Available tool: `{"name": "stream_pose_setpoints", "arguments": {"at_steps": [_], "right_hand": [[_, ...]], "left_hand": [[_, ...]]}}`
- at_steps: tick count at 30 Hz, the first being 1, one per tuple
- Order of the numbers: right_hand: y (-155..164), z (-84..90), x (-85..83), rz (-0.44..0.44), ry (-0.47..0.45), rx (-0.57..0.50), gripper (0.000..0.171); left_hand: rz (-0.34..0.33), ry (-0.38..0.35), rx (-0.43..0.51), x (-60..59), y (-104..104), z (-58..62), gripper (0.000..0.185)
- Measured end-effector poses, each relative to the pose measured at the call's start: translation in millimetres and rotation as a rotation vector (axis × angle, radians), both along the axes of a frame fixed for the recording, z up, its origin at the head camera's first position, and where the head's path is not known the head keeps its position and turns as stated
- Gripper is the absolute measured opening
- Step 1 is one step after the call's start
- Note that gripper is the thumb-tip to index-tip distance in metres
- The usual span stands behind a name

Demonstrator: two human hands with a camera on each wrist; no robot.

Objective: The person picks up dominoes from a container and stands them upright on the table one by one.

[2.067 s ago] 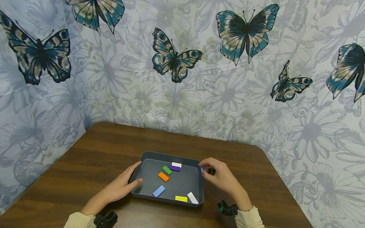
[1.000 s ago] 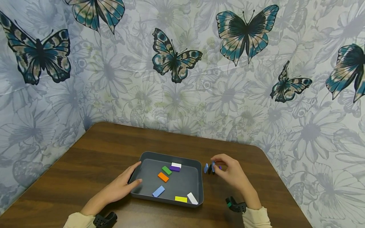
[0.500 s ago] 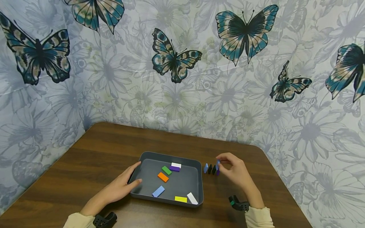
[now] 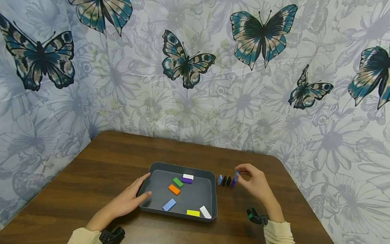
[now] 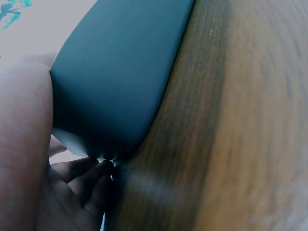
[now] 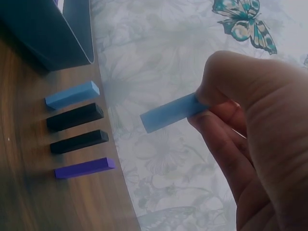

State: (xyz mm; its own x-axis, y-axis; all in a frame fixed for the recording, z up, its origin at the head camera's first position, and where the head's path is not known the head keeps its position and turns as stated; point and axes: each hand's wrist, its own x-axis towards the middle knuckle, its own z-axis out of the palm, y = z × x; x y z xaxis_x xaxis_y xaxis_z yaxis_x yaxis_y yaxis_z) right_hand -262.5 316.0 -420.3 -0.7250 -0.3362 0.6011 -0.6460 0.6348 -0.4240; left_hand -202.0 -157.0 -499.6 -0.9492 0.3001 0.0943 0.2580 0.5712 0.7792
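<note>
My right hand (image 4: 253,181) pinches a light blue domino-like block (image 6: 168,113) between thumb and fingertips, raised just above the table at the right end of a row. Standing upright in that row are a light blue block (image 6: 71,97), two black blocks (image 6: 74,118) and a purple block (image 6: 83,169). The held block is apart from the purple one in the right wrist view. At the left side of a dark grey tray (image 4: 198,193), my left hand (image 4: 126,200) holds its edge, thumb over the rim. In the left wrist view its fingertips (image 5: 103,168) touch the tray's outside.
Inside the tray lie loose blocks: green (image 4: 178,182), orange (image 4: 174,189), purple (image 4: 186,181), light blue (image 4: 169,204), yellow (image 4: 193,212) and two white (image 4: 205,212). The brown wooden table (image 4: 122,152) ends at a butterfly-patterned wall (image 4: 195,108).
My right hand has moved from the tray's right edge rightward along the row, past the purple block, with the light blue block in its fingers. The left hand and tray have stayed put.
</note>
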Motion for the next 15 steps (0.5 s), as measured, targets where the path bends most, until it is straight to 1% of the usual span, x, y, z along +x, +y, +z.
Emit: {"name": "stream_pose_setpoints", "arguments": {"at_steps": [8, 15], "right_hand": [[5.6, -1.9, -1.4, -0.026, 0.007, 0.005, 0.029], [10.6, -3.3, -3.5, -0.065, -0.006, 0.005, 0.029]], "left_hand": [[-0.004, -0.009, 0.006, 0.8, 0.0, 0.1, 0.077], [-0.003, -0.010, 0.006, 0.4, 0.1, 0.2, 0.077]]}}
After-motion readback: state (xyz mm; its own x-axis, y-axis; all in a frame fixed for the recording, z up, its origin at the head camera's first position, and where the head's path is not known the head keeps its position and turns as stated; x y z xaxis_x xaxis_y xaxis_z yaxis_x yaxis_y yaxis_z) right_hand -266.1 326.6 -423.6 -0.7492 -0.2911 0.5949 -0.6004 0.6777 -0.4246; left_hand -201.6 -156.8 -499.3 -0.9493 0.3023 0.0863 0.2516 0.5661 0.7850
